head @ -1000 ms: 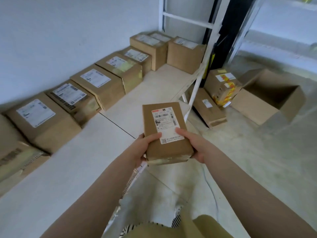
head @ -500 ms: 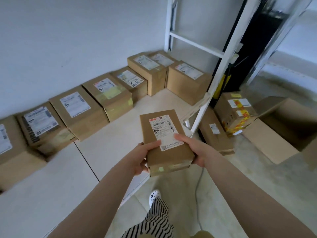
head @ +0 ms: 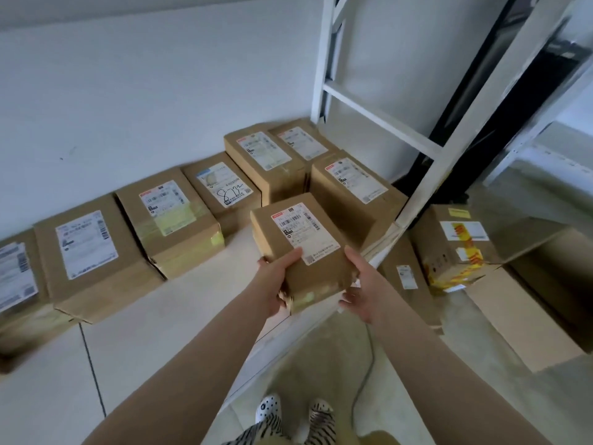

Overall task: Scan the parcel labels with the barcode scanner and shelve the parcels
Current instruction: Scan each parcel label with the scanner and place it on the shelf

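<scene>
my left hand [head: 272,281] gripped the parcel [head: 301,248] at its near left corner, thumb on top, and my right hand [head: 364,285] cupped its right side. it hung above the near edge of the shelf [head: 179,316], just near the row of boxes [head: 173,226].

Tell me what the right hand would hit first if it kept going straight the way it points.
The right hand carries the parcel; going on, that would probably meet the box just behind first. Depth is unclear.
</scene>
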`<state>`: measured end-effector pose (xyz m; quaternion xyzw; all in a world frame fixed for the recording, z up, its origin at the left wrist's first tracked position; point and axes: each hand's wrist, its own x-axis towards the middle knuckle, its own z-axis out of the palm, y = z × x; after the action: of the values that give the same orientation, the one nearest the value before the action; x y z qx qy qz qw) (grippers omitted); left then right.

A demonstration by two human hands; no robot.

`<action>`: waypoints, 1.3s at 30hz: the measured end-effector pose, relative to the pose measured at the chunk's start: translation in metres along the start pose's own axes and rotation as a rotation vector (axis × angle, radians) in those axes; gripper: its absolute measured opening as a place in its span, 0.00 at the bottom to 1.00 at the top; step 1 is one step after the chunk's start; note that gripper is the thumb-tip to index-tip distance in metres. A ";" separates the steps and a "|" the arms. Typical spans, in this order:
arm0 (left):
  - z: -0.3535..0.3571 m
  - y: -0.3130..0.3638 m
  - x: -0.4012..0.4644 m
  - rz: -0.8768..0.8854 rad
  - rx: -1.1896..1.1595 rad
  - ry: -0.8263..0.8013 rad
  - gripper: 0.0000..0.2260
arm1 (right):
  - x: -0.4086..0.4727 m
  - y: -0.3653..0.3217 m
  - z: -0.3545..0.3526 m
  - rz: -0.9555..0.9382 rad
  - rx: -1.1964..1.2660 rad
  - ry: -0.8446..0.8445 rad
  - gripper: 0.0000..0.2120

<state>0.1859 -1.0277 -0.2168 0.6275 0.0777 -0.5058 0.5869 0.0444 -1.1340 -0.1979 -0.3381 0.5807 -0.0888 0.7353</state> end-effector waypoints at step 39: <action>0.076 0.012 0.028 0.133 -0.133 0.313 0.24 | 0.063 -0.062 -0.003 0.106 -0.105 -0.190 0.30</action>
<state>0.1661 -1.1068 -0.2138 0.6621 0.1599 -0.3557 0.6400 0.0778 -1.2145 -0.2111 -0.3517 0.5292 0.0132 0.7720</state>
